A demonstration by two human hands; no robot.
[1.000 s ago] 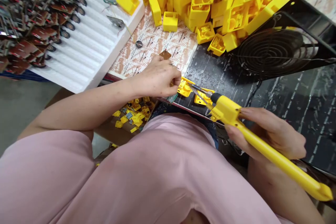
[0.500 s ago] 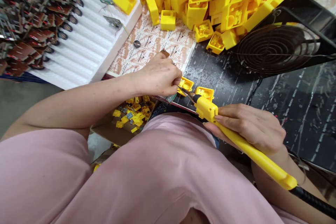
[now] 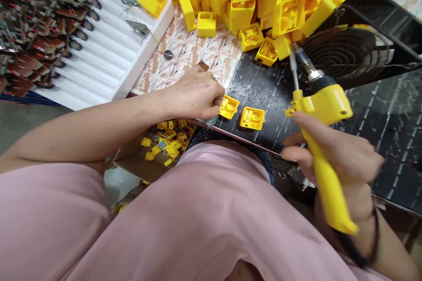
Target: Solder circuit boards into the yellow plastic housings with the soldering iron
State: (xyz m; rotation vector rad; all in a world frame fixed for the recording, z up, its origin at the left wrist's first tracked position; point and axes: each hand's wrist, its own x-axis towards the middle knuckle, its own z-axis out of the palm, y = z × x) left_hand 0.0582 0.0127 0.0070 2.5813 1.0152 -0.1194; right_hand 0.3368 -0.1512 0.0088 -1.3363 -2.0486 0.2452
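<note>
The camera rides on my head, looking forward and steeply down past my pink shirt, which fills the near, lower part of the view. My left hand shows near the middle and my right hand right of it, both fairly close. The black bench top runs aslant (its front edge drops toward the right), and the top border cuts off the yellow cases beyond.

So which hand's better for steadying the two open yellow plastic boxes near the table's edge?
Probably the left hand: it's close to one box, while the right hand grips a yellow metal-tipped tool farther off.
</note>
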